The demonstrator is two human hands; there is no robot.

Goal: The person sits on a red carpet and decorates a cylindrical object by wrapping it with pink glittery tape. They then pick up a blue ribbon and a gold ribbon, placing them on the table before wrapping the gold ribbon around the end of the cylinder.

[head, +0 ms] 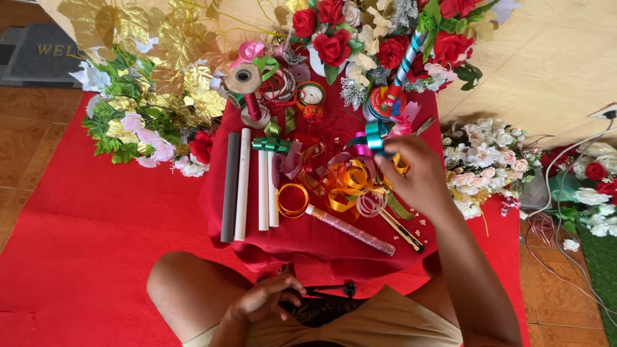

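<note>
Red carpet covers the floor across the left and lower frame, with tile beyond it at the edges. Upper left: a spray of gold leaves over green foliage and pale pink and white fabric flowers.

Centre: a low table under a red cloth. On its left part lie a grey tube and white tubes, side by side, running up and down the frame. Above them stands a ribbon spool. Loose orange ribbon curls sit mid-table, and a glittery stick lies slanted just below them.

Lower centre: my left hand rests on my lap, fingers loosely curled around a thin black item; I cannot tell whether it truly grips it.

Right of centre: my right hand is over the table, fingertips pinched on a teal ribbon bow, which sits just above the orange curls, with a pink ribbon loop touching it on the left.

Judgement: the bow is being shaped or lifted. The next move calls for keeping the pinch firm so the loops do not spring apart, and clearing the curls beneath.

Top right: red roses. Far right: white flowers on the floor.
</note>
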